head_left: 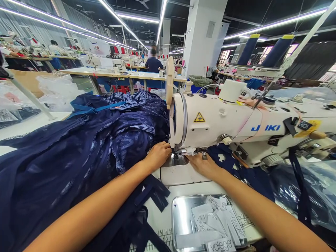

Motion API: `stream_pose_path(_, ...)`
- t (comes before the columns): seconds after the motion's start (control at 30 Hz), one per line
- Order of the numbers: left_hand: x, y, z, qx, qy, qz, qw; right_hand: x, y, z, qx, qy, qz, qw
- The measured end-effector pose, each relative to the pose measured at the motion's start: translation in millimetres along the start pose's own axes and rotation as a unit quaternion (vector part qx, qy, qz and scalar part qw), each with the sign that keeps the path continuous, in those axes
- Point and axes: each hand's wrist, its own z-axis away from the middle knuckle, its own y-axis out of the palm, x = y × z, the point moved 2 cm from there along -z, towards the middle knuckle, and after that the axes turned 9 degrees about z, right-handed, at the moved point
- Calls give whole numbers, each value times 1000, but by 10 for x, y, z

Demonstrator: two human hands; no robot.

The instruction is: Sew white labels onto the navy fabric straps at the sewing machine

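Note:
A white sewing machine (210, 115) stands at centre right, its needle area above a metal plate (176, 159). Just left of the plate, my left hand (159, 154) rests with curled fingers at the edge of a dark blue fabric heap (99, 140); what its fingers hold is hidden. My right hand (203, 165) reaches in from the right, fingertips by the presser foot and partly behind a spring; whether they grip anything cannot be made out. Dark blue cloth with white stars (222, 157) lies behind my right hand.
Near the front edge sits a metal tray (183, 201) of white labels (220, 224). Dark straps (152, 192) lie left of it. Two blue thread cones (248, 50) stand at the upper right. A person (153, 63) sits farther back among other machines.

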Motion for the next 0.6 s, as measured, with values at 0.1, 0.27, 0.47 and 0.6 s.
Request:
stream_pose_path(0.1,-10,10,-27,3,14,-14,1000,-2,6,2,20,3,7,1000)
stream_pose_path(0.27,-21,-9,-41,4,25,-22,999,-9,25,4,52,11,-8,999)
stream_pose_path(0.47,-48,-8,-71,24,64,-26,997,-1,71,22,96,39,-20,994)
stream_pose_path(0.6,-83,-82,57,43,72,-33,996,14,60,25,94,39,-13,995)
